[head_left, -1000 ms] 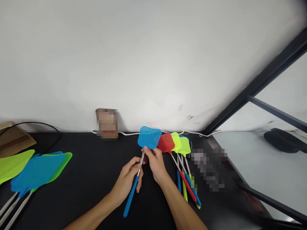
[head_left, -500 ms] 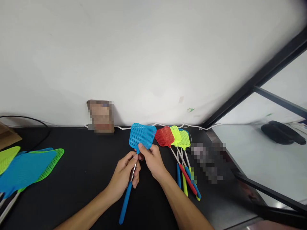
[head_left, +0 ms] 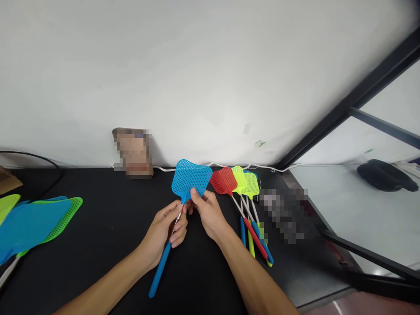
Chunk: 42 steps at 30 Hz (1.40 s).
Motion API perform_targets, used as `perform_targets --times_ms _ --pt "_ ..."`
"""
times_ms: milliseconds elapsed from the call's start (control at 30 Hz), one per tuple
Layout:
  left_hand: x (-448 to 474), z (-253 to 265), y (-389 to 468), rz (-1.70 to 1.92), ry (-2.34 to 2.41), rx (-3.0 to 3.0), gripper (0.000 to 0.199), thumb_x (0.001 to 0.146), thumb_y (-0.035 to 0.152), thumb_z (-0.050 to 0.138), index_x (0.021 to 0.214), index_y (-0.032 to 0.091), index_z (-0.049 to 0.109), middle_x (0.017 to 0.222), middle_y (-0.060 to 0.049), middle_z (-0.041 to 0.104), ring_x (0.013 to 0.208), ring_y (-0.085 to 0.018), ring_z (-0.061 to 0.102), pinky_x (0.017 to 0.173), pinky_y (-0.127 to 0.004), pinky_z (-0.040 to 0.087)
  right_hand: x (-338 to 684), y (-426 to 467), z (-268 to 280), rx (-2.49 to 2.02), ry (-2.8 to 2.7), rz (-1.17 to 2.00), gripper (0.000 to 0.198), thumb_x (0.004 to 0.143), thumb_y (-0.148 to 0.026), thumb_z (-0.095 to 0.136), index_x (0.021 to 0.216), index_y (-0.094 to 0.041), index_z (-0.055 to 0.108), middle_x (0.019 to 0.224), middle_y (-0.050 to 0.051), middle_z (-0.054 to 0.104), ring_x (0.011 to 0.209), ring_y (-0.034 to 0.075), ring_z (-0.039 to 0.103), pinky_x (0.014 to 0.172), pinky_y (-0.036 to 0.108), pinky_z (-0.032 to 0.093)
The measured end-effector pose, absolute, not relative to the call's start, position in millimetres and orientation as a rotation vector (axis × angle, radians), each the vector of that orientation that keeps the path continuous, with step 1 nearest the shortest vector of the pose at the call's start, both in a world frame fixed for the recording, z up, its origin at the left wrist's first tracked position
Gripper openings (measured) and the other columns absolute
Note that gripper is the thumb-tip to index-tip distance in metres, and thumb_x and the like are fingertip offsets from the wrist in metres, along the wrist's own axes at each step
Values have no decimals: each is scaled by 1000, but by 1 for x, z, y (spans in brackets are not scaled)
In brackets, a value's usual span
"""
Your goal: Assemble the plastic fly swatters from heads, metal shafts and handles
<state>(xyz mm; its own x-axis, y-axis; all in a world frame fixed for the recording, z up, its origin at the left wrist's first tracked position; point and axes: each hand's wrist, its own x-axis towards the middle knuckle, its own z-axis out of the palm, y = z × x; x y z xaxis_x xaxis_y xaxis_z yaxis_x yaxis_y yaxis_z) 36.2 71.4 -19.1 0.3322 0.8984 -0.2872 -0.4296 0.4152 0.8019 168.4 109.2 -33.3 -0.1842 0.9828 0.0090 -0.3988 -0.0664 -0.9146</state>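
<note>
A blue fly swatter (head_left: 190, 177) with a metal shaft and a blue grip is held over the black table, its perforated head tilted up and away. My left hand (head_left: 170, 225) is closed around the shaft just below the head. With thumb on the face and fingers behind, my right hand (head_left: 210, 214) pinches the lower right edge of the head. To the right lies a bunch of fly swatters with a red head (head_left: 224, 180) and yellow heads (head_left: 251, 185), their shafts crossing. On the left, blue swatter heads (head_left: 37, 223) overlap a green one (head_left: 67, 218).
A blurred brown package (head_left: 134, 151) leans on the wall behind the table (head_left: 114, 232). A white cable (head_left: 164, 169) runs along the wall. A black frame (head_left: 331, 113) and a dark object (head_left: 383, 175) stand at right; a cardboard piece (head_left: 8, 180) lies far left.
The held fly swatter has tilted, its grip end swinging left. My right hand has slid slightly along the head's lower edge. The whole view has shifted a little.
</note>
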Motion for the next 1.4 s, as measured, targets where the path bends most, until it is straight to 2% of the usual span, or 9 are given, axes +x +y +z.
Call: perform_targets --times_ms 200,467,567,667,767,900,1067,1233,1400 --pt "37 -19 71 944 832 729 27 98 44 57 87 19 52 58 8 40 37 -3 28 36 -17 29 169 111 -31 -833 -939 1517 39 89 -52 68 74 -17 64 63 0 60 58 13 55 56 27 39" --pt "38 -23 67 866 849 895 27 97 46 57 106 20 55 64 8 44 39 -3 32 37 -17 31 177 116 -26 -897 -804 1379 40 88 -59 65 78 -21 57 66 -3 55 56 11 49 53 26 38" --pt "39 -25 67 885 872 928 25 99 46 54 103 21 55 65 8 43 40 -3 30 37 -16 30 177 112 -22 -909 -872 1421 39 85 -56 70 76 -20 60 66 -3 56 57 11 50 52 25 38" --pt "39 -25 66 932 886 935 30 100 48 50 88 20 52 65 7 44 40 -3 31 38 -17 32 174 106 -19 -921 -1033 1431 33 82 -48 76 72 -18 65 63 -3 55 56 10 48 53 25 36" --pt "39 -24 66 916 884 942 31 100 49 50 90 20 52 66 7 45 40 -3 33 39 -18 34 174 105 -20 -956 -1121 1358 31 88 -46 70 75 -19 69 63 -3 54 56 10 48 54 24 37" --pt "38 -25 68 849 884 956 28 99 48 54 107 20 53 67 8 43 41 -2 30 38 -16 29 180 110 -23 -977 -1030 1326 32 93 -49 63 82 -20 68 61 -5 49 54 10 46 51 24 36" --pt "38 -24 70 804 858 930 31 99 50 50 99 19 53 64 9 35 40 -2 21 37 -15 21 178 111 -24 -963 -956 1345 34 93 -52 62 79 -20 63 59 -5 48 49 9 44 49 24 34" --pt "36 -21 71 760 824 872 34 98 53 51 96 19 53 63 10 31 42 -2 16 36 -15 17 173 106 -17 -863 -869 1435 34 93 -53 60 81 -21 58 78 -1 62 47 8 49 48 26 37" --pt "32 -21 72 711 765 755 36 97 54 52 92 19 55 61 10 27 43 -2 13 36 -14 15 172 101 -9 -763 -790 1555 32 90 -52 67 82 -22 57 71 -2 59 51 10 46 43 23 36"
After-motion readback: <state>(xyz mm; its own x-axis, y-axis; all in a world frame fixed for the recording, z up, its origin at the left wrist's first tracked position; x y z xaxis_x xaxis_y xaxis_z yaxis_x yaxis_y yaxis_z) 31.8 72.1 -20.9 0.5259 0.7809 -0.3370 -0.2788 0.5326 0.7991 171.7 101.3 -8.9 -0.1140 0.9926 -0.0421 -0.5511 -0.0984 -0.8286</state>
